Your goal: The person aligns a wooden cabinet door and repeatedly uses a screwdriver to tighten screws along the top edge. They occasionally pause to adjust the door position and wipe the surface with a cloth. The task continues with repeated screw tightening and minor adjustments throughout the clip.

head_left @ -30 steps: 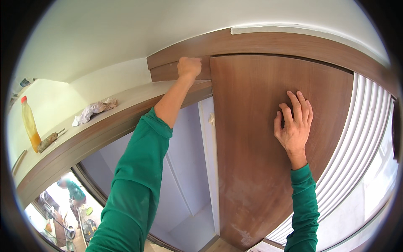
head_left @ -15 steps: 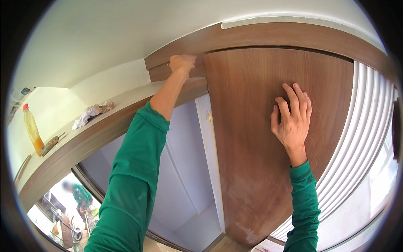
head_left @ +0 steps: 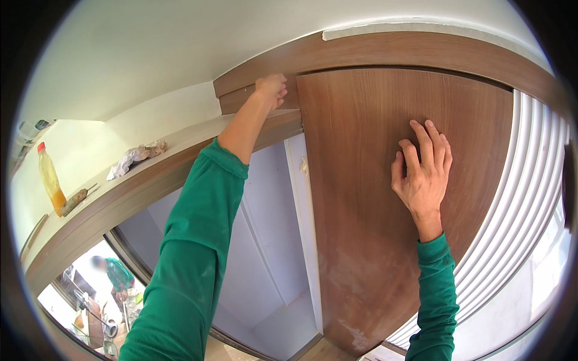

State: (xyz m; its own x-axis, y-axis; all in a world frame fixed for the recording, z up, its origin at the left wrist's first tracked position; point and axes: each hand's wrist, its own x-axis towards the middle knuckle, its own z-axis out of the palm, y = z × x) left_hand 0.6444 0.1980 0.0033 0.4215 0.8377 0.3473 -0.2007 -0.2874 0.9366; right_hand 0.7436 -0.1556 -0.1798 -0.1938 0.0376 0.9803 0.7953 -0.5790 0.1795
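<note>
1. Head view: a tall, flat, brown wood-grain panel (head_left: 361,204) stands beneath a long brown wood-grain header board (head_left: 421,51), a dark gap between the 2, with a white ridged sheet (head_left: 512,180) on its right and a pale lavender recess (head_left: 271,228) on its left.
2. The panel looks stiff and heavy, its smooth face probably slippery under bare fingers, its corners liable to chip. No handle shows on its face; the 2 long side edges seem the surer hold.
3. It is set upright, its long axis running top to bottom, broad face toward the wearer; the lens bows its outline.
4. The bare right hand (head_left: 421,177) is at the panel's upper face, fingers bent and partly spread, gripping nothing; whether every fingertip touches cannot be told.
5. The bare left hand (head_left: 271,91) reaches up by a short brown board (head_left: 235,101), fingers curled; how tightly, or around what, cannot be told.
</note>
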